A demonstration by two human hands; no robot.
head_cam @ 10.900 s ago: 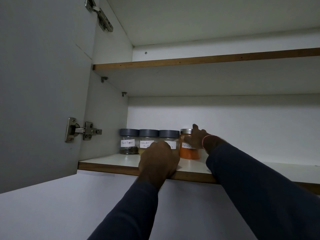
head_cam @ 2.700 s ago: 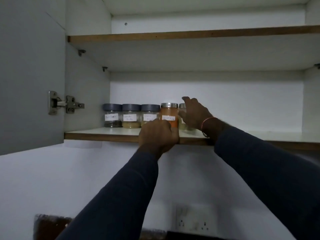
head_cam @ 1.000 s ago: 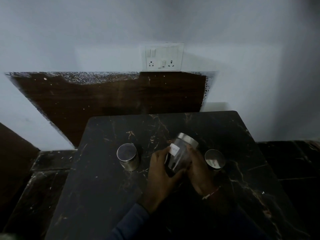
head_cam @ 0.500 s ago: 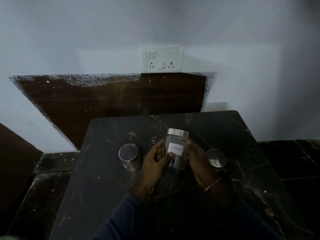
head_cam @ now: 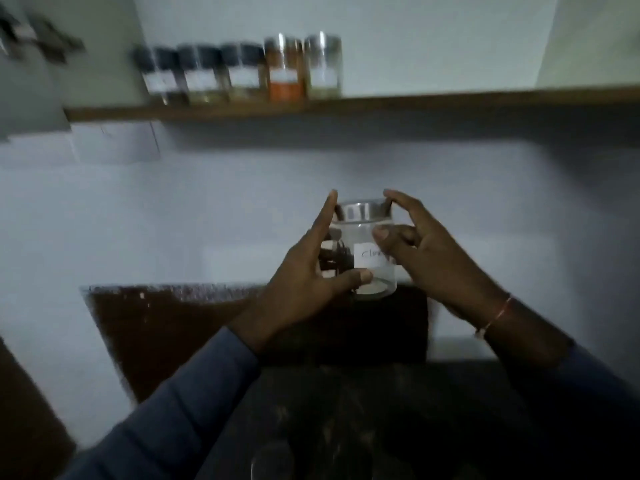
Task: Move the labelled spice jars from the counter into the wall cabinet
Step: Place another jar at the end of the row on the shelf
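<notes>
A clear glass spice jar point(head_cam: 363, 251) with a silver lid and a white handwritten label was held upright in mid-air, between the dark counter point(head_cam: 346, 410) below and the cabinet shelf point(head_cam: 381, 100) above. Dark contents showed through the glass on its left side; the label's word was partly covered and too blurred to read fully. The left hand point(head_cam: 308, 282) gripped the jar's left side, thumb pressed near its base and fingers running up to the lid. The right hand point(head_cam: 426, 251) held the opposite side, thumb on the label and fingertips at the lid's rim. A thin bracelet point(head_cam: 497, 315) circled the right wrist, and both arms wore dark blue sleeves point(head_cam: 180, 403).

On the shelf above, five jars point(head_cam: 242, 72) already stood in a row at the left end, touching or nearly so: three with dark lids, then an orange-filled one, then a pale one, each labelled. The task seemed well advanced, with this jar not yet shelved. A faint rounded shape at the bottom edge might have been another jar, but the view was too dark to tell.
</notes>
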